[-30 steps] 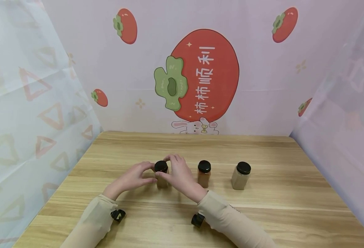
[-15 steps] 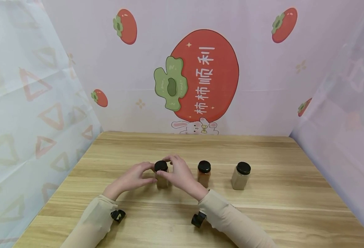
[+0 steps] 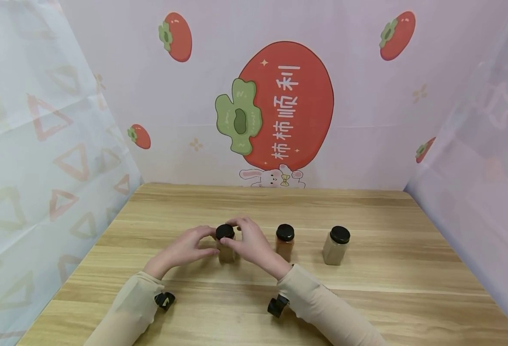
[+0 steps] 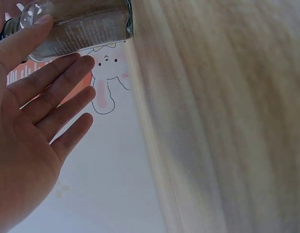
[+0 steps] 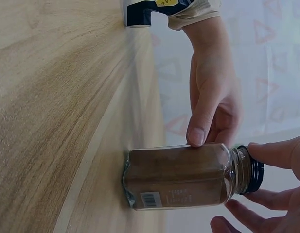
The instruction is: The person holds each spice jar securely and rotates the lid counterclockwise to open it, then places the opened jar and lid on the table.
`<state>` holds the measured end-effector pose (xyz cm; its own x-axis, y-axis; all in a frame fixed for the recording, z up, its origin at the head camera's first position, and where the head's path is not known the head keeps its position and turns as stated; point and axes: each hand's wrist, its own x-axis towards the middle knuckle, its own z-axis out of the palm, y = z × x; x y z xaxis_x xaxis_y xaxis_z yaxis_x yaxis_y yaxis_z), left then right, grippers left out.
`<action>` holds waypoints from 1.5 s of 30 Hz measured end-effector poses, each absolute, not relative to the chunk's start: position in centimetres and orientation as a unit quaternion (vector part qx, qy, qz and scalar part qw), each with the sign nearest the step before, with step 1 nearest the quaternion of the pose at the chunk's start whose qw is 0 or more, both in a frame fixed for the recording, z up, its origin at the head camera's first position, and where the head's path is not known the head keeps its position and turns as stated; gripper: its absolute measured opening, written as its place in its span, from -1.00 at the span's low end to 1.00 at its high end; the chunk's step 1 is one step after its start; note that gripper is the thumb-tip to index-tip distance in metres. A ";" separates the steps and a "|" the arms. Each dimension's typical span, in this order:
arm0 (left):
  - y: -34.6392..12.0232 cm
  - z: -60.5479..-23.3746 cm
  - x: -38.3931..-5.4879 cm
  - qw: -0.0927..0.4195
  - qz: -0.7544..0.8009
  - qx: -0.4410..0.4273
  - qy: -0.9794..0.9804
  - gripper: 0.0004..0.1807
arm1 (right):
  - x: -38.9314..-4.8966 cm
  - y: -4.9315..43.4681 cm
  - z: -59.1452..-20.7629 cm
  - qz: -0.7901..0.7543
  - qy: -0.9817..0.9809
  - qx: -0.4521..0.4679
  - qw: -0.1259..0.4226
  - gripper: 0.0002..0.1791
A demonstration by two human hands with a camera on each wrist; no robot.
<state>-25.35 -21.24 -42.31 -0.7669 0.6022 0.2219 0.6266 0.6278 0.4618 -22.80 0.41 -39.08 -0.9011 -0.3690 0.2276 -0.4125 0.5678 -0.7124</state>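
Observation:
A clear glass spice jar (image 3: pixel 227 253) filled with brown powder stands upright between both hands. The left hand (image 3: pixel 189 247) holds its body, thumb on the near side and fingers reaching behind. In the left wrist view, that hand's lower fingers (image 4: pixel 74 133) spread away from the glass. The right hand (image 3: pixel 254 246) pinches the jar's black lid (image 5: pixel 256 170) between thumb and fingers. Part of the threaded neck (image 5: pixel 241 170) shows below the lid in the right wrist view. A printed label and a barcode (image 5: pixel 150 199) are on the jar.
Just right of the hands stands a jar of reddish-brown powder (image 3: pixel 284 250), black-lidded. Farther right is a similar jar of pale grey-beige powder (image 3: pixel 335 252). All are on a wooden table (image 3: pixel 388 307), with a printed cloth backdrop (image 3: pixel 357 158) behind.
The right thumb has shifted slightly to the right across the lid's near edge, and the right wrist has moved a little. The left hand and all jars stay where they were.

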 end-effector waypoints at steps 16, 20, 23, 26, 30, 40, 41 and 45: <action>-21.3 -42.1 -25.2 0.024 -0.255 -0.336 -0.906 -0.60 | -22.9 0.5 -39.2 0.407 -0.884 0.228 0.027 -0.53; -21.3 -42.1 -25.1 0.023 -0.257 -0.335 -0.906 -0.61 | -22.9 0.5 -39.2 0.415 -0.880 0.228 0.034 -0.53; -21.2 -42.1 -25.1 0.025 -0.254 -0.336 -0.907 -0.62 | -22.9 0.5 -39.2 0.422 -0.876 0.228 0.043 -0.52; -21.2 -42.1 -25.1 0.026 -0.252 -0.336 -0.907 -0.61 | -22.8 0.5 -39.1 0.424 -0.874 0.229 0.052 -0.52; -21.2 -42.1 -25.2 0.025 -0.254 -0.336 -0.907 -0.60 | -22.8 0.5 -39.1 0.423 -0.874 0.232 0.061 -0.53; -21.2 -42.2 -25.2 0.032 -0.250 -0.337 -0.907 -0.64 | -22.9 0.6 -39.1 0.456 -0.853 0.243 0.067 -0.51; -21.2 -42.2 -25.2 0.033 -0.250 -0.336 -0.908 -0.65 | -23.0 0.6 -39.1 0.458 -0.852 0.244 0.067 -0.51; -21.2 -42.1 -25.2 0.033 -0.251 -0.335 -0.907 -0.63 | -23.2 0.6 -39.2 0.464 -0.848 0.247 0.066 -0.52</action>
